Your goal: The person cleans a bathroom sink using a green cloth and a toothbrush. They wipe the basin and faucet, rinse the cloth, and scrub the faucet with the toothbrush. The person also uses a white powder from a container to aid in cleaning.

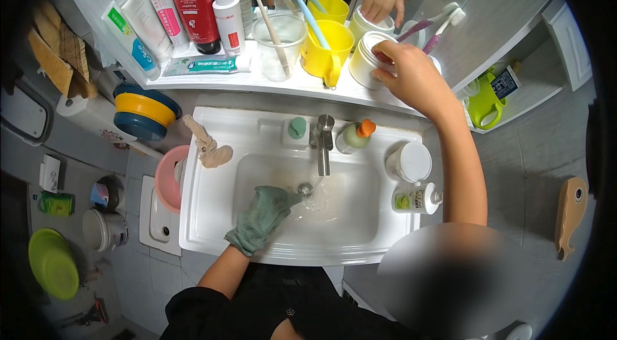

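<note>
My left hand [256,223] is inside a grey-green cloth mitt [270,202] over the left part of the white sink [347,224]. The mitt hides its fingers. The mitt's tip is close to the drain [305,189], where some water shows. Above stands a metal tap [323,147]. My right hand [405,73] reaches up to the mirror shelf. Its thumb and fingers are closed on the upper edge of a white round jar [366,69]. Left of that jar is a yellow mug [326,54] with a blue toothbrush [302,9].
On the shelf stand a clear cup [276,38], a white bottle [228,22] and several tubes. Along the sink's rim are a beige cloth [209,147], a soap bottle [355,138], a lidded tub [410,162] and a white bottle [416,198]. A pink basin [168,179] is to the left.
</note>
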### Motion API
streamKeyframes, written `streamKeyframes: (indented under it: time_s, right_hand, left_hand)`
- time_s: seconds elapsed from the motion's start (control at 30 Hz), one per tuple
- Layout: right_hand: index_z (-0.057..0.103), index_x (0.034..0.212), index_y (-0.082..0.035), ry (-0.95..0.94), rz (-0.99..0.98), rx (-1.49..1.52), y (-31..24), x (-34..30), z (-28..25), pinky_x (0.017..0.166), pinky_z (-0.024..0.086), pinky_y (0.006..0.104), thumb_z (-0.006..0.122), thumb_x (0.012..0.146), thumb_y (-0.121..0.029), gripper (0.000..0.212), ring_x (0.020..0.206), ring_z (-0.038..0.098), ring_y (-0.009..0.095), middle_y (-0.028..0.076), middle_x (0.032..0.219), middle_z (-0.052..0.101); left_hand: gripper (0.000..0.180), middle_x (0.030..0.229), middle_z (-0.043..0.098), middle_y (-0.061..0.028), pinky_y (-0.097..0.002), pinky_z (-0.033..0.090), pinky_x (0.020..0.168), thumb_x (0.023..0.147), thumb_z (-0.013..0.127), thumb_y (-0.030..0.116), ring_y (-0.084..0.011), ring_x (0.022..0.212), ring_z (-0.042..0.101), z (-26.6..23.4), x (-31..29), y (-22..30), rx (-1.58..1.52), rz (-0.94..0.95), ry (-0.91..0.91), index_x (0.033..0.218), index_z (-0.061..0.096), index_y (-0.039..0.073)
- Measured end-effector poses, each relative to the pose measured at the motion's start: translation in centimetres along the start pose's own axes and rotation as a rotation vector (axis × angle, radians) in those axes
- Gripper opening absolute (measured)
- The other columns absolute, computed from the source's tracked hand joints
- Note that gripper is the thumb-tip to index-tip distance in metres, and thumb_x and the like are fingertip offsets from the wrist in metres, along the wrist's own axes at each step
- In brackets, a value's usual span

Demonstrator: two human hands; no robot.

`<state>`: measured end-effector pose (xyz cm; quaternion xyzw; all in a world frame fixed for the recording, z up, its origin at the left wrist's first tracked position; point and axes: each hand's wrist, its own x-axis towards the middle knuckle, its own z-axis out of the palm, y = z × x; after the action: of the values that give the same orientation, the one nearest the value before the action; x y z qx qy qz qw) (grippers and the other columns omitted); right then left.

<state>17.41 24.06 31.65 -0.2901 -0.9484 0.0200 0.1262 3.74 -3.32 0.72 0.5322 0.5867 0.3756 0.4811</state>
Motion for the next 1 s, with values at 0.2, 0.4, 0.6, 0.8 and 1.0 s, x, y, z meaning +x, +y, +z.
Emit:
streamKeyframes:
  time_s: [0.2,0.4,0.6,0.8,1.0]
  right_hand:
    - [0.059,0.096,0.001,0.039,-0.014,0.035,0.3,-0.3,-0.1,0.072,0.048,0.0376,0.066,0.073,-0.010,0.027,0.082,0.061,0.032,0.018,0.086,0.063]
    - [0.061,0.093,0.001,0.088,-0.040,0.067,0.4,-0.2,0.4,0.071,0.048,0.0379,0.066,0.071,-0.010,0.025,0.079,0.061,0.032,0.017,0.081,0.063]
    - [0.060,0.100,0.002,0.198,0.095,0.392,1.2,-0.3,0.2,0.074,0.047,0.0272,0.062,0.082,-0.016,0.025,0.081,0.061,0.019,0.011,0.086,0.064]
    - [0.059,0.098,0.002,0.600,0.393,1.458,3.3,-2.7,1.1,0.073,0.048,0.0267,0.051,0.091,-0.020,0.025,0.080,0.060,0.015,0.008,0.088,0.062]
    - [0.057,0.101,0.000,-0.067,0.441,1.897,-5.4,-11.2,11.5,0.080,0.051,0.0346,0.048,0.092,-0.018,0.022,0.087,0.062,0.020,0.009,0.094,0.062]
  left_hand:
    - [0.037,0.119,0.046,-0.0155,-0.0394,0.035,0.096,0.089,0.041,0.021,-0.0290,0.110,0.044,0.2,-0.1,0.8,0.232,0.176,0.126,0.122,0.042,0.004]
    - [0.019,0.094,0.062,-0.0099,-0.0372,0.045,0.075,0.081,0.055,0.014,-0.0276,0.085,0.058,-0.5,0.9,5.5,0.732,0.217,0.151,0.096,0.063,0.007]
    - [0.024,0.092,0.062,-0.0098,-0.0358,0.046,0.070,0.079,0.056,0.013,-0.0260,0.078,0.059,0.2,0.4,1.1,0.765,0.413,0.316,0.102,0.060,0.006]
    - [0.032,0.090,0.061,-0.0100,-0.0375,0.045,0.073,0.079,0.056,0.014,-0.0269,0.080,0.058,0.8,1.0,2.0,0.799,0.286,0.251,0.109,0.055,0.004]
    - [0.032,0.090,0.059,-0.0126,-0.0374,0.044,0.077,0.080,0.058,0.020,-0.0275,0.085,0.057,-0.3,0.2,5.9,0.635,0.330,0.374,0.106,0.055,0.003]
